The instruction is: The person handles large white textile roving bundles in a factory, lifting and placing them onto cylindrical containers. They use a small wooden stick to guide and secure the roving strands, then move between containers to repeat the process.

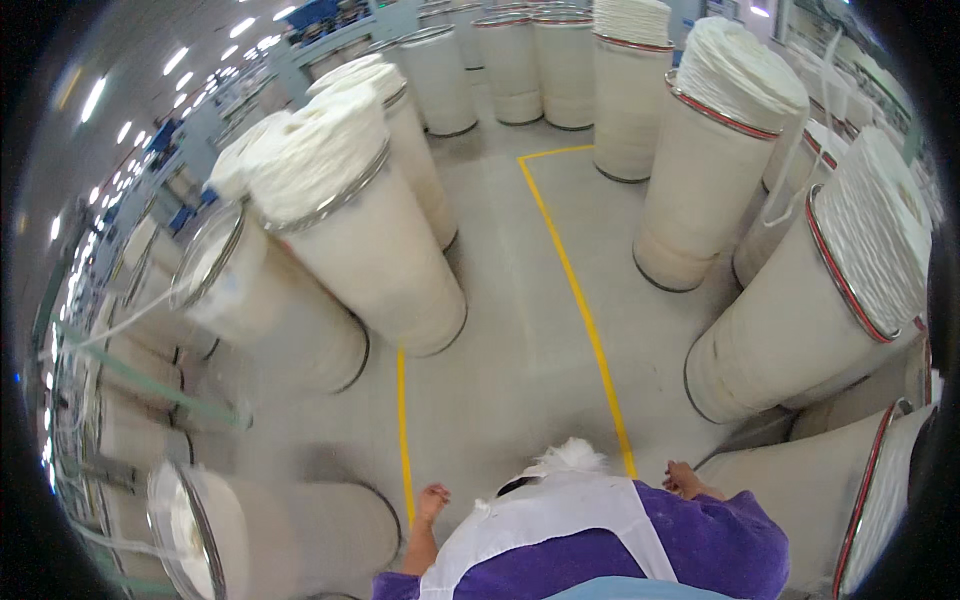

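Note:
My left hand [432,500] hangs beside my body at the lower middle, its fingers loosely curled with nothing seen in them. It is nearest to a tall whitish can [310,530] lying at an angle in the view, whose rim encircles white fibre. On the other side, my right hand [684,480] is held out from my hip, fingers a little apart and holding nothing visible. Close to it stands a red-rimmed can [790,490]. A tuft of white fluffy fibre [572,457] shows at the front of my white apron [540,520], between the hands.
Yellow lines [570,270] run along the grey floor [480,330]. Cans heaped with coiled white sliver [320,155] stand on the left; red-rimmed full cans [715,150] line the right. More cans [435,80] stand at the back. A green bar [150,375] crosses at left.

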`<move>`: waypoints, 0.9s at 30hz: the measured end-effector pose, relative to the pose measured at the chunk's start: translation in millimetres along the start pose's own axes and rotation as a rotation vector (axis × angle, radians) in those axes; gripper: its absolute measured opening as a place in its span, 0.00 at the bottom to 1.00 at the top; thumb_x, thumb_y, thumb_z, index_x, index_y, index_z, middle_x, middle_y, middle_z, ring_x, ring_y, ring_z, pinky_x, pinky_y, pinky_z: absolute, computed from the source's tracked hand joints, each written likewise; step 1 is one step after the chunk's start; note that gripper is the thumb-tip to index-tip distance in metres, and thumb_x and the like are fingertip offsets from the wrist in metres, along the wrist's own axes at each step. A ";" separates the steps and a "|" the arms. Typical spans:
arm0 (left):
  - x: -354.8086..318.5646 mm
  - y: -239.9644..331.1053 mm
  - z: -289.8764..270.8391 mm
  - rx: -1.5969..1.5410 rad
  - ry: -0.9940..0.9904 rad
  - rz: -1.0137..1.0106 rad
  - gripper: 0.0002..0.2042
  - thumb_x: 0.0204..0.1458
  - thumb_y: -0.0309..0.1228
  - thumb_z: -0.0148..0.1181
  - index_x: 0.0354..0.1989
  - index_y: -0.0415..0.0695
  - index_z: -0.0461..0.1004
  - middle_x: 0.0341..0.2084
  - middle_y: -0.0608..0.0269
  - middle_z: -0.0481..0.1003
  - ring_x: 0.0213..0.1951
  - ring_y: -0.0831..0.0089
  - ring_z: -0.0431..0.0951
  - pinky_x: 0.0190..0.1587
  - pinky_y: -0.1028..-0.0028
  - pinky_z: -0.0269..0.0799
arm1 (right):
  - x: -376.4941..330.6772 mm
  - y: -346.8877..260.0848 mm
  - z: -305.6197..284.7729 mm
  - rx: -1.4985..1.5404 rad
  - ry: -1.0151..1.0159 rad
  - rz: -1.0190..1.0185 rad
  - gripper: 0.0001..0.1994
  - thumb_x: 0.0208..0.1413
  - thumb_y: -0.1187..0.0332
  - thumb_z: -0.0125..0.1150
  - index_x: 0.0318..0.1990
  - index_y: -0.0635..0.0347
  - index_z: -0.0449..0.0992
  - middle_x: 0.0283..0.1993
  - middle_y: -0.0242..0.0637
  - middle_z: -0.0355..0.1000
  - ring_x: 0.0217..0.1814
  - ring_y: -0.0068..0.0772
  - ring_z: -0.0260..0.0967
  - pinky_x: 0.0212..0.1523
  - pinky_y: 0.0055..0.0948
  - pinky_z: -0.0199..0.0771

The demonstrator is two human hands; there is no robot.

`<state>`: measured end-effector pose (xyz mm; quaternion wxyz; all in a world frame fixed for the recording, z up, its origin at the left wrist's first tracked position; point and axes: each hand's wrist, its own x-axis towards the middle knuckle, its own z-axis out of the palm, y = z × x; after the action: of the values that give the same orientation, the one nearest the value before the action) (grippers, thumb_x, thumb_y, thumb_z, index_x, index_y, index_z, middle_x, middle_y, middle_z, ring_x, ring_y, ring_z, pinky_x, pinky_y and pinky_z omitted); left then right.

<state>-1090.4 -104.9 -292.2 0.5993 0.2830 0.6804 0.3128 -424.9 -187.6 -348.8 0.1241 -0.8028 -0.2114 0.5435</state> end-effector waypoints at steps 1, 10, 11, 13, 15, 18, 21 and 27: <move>15.8 10.7 7.9 0.226 -0.110 0.058 0.11 0.54 0.28 0.54 0.45 0.39 0.70 0.27 0.58 0.76 0.31 0.67 0.78 0.33 0.72 0.74 | 10.7 -37.7 8.6 0.092 -0.031 0.031 0.22 0.62 0.56 0.39 0.44 0.66 0.72 0.32 0.49 0.76 0.29 0.45 0.74 0.27 0.42 0.73; 195.0 125.0 3.7 0.566 -0.158 -0.241 0.14 0.53 0.29 0.55 0.47 0.37 0.69 0.25 0.58 0.75 0.28 0.68 0.77 0.29 0.72 0.72 | 157.9 -467.3 61.5 -0.092 0.037 -0.449 0.24 0.60 0.47 0.43 0.39 0.61 0.75 0.26 0.38 0.75 0.23 0.31 0.73 0.33 0.33 0.75; 224.2 149.4 2.6 0.598 -0.157 -0.238 0.14 0.53 0.28 0.55 0.47 0.37 0.69 0.25 0.58 0.75 0.28 0.68 0.77 0.28 0.72 0.72 | 164.0 -500.0 69.8 -0.064 0.023 -0.459 0.25 0.60 0.47 0.43 0.39 0.61 0.76 0.26 0.38 0.75 0.23 0.31 0.73 0.33 0.34 0.75; 289.5 207.3 0.5 0.608 -0.140 -0.238 0.14 0.53 0.28 0.55 0.47 0.36 0.69 0.25 0.58 0.75 0.27 0.68 0.77 0.28 0.72 0.72 | 173.5 -556.1 69.3 -0.018 0.034 -0.451 0.26 0.60 0.46 0.43 0.38 0.61 0.76 0.26 0.37 0.75 0.24 0.32 0.74 0.34 0.34 0.75; 360.0 272.2 6.6 0.582 -0.124 -0.229 0.15 0.53 0.28 0.55 0.47 0.36 0.69 0.25 0.58 0.75 0.27 0.68 0.76 0.27 0.73 0.71 | 178.2 -594.0 59.0 -0.159 0.027 -0.391 0.25 0.59 0.46 0.44 0.38 0.61 0.76 0.27 0.38 0.76 0.24 0.32 0.74 0.32 0.33 0.75; 478.1 384.3 36.7 0.461 -0.104 -0.186 0.15 0.53 0.28 0.55 0.47 0.35 0.69 0.24 0.58 0.75 0.26 0.68 0.76 0.26 0.73 0.71 | 193.7 -626.5 36.0 -0.158 0.059 -0.270 0.24 0.59 0.47 0.46 0.39 0.61 0.76 0.27 0.38 0.76 0.24 0.32 0.73 0.30 0.34 0.75; 595.8 496.1 102.0 0.360 -0.135 -0.095 0.15 0.52 0.28 0.55 0.48 0.34 0.69 0.24 0.57 0.75 0.25 0.69 0.76 0.25 0.73 0.70 | 227.9 -621.3 16.3 -0.058 0.143 -0.225 0.23 0.57 0.48 0.47 0.40 0.61 0.76 0.26 0.38 0.76 0.25 0.31 0.74 0.31 0.36 0.75; 756.6 653.1 294.7 0.335 -0.298 0.173 0.14 0.51 0.24 0.55 0.46 0.32 0.69 0.23 0.58 0.74 0.23 0.70 0.74 0.23 0.73 0.69 | 342.9 -566.7 -9.7 -0.323 0.170 -0.070 0.23 0.60 0.52 0.38 0.45 0.61 0.74 0.33 0.43 0.78 0.28 0.34 0.76 0.33 0.37 0.75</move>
<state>-883.2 916.3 -301.2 0.6089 0.4785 0.6001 0.2005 -422.1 473.9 -383.2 0.0296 -0.8474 -0.3124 0.4282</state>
